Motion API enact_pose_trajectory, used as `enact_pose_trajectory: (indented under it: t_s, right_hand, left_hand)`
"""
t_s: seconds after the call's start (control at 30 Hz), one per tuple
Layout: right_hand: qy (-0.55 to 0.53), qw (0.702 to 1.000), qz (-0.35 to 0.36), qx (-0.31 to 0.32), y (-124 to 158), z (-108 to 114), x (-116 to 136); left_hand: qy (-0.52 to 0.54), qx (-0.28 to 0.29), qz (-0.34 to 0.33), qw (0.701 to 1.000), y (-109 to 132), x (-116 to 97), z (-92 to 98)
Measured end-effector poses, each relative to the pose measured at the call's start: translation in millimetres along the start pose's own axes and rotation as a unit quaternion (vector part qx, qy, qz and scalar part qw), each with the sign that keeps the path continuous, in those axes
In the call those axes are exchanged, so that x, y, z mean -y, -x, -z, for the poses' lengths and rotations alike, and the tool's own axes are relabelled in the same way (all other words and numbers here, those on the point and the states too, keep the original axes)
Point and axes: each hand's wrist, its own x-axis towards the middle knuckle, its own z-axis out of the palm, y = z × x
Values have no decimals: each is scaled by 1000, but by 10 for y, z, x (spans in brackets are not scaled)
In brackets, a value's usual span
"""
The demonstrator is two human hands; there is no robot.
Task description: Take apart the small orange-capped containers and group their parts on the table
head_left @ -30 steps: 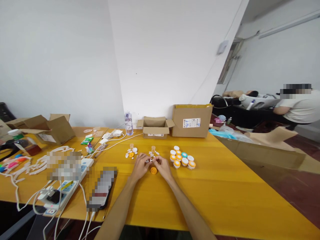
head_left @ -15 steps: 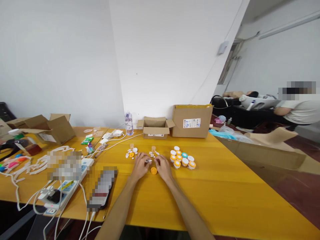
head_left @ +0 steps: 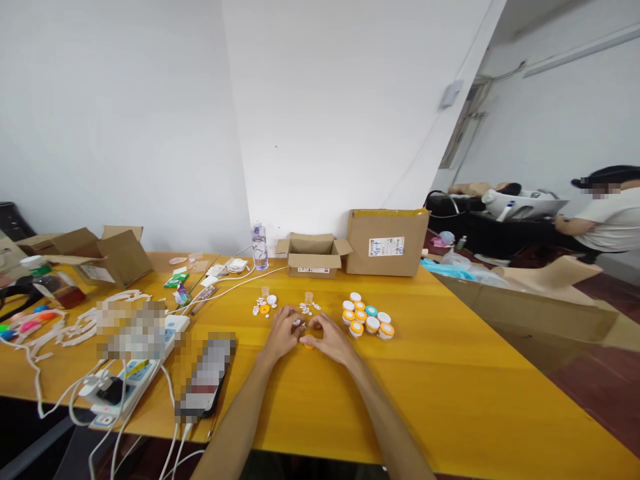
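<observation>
My left hand [head_left: 284,333] is closed, its fingertips pinching a small white plastic part [head_left: 297,323]. Facing it, my right hand [head_left: 331,340] is curved with thumb and index finger apart, and I see nothing between them. Under the right thumb lies an orange lid [head_left: 309,346], mostly hidden. Just beyond the hands are a small clear cup [head_left: 309,297] and loose white pieces [head_left: 305,309]. Left of these sit another orange lid [head_left: 265,309], a white round piece [head_left: 271,300] and a second clear cup [head_left: 265,292].
Several lidded jars [head_left: 371,324] cluster to my right. An open carton [head_left: 314,263], a larger closed box [head_left: 385,243] and a water bottle [head_left: 259,247] stand at the back. Leftward lie a phone [head_left: 207,373], a power strip [head_left: 135,373] and cables. A person [head_left: 607,220] sits far right.
My right hand has shifted left and its thumb now covers much of the orange lid, its thumb and index spreading wider. The left hand keeps its place. The person at the right has moved slightly.
</observation>
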Motion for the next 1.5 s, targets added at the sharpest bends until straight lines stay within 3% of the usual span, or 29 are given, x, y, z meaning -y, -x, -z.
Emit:
enact_pose_trajectory:
  t_s: [0.17, 0.47, 0.7, 1.07, 1.5]
  right_hand:
    - [13, 999, 14, 50, 17, 37, -18]
    - [25, 998, 26, -46, -7, -94, -110]
    - [14, 996, 20, -83, -30, -139, -170]
    - [-5, 993, 16, -115, -102, -244, -299]
    - [69, 990, 6, -122, -137, -371, -491]
  left_hand:
    - [23, -6, -4, 1000, -7, 47, -25]
    - [62, -10, 24, 998, -8, 24, -10]
    - [89, -31, 41, 995, -10, 69, -61]
    - [88, -49, 81, 992, -132, 60, -200]
    - [138, -24, 80, 987, -107, 208, -368]
